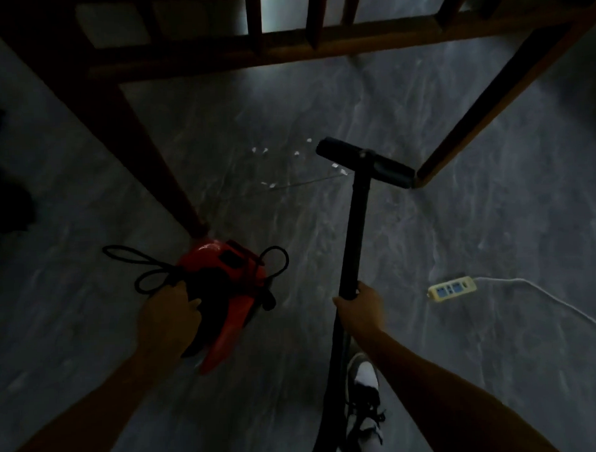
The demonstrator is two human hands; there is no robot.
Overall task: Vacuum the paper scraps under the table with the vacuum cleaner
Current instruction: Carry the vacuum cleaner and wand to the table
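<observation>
Several small white paper scraps (297, 154) lie scattered on the grey floor under the wooden table (283, 47). My right hand (362, 306) grips the black vacuum wand (356, 230), whose wide floor nozzle (365, 162) rests just right of the scraps, one end near the table's right leg (482, 114). My left hand (171, 313) holds the red and black vacuum cleaner body (224, 282) near the foot of the left table leg (145, 156). A black cord (139, 261) loops out from the body.
A cream power strip (452, 288) with a white cable (545, 298) lies on the floor at the right. My shoe (363, 402) is below the wand, beside the black hose (329, 393). Dark shapes sit at the far left edge.
</observation>
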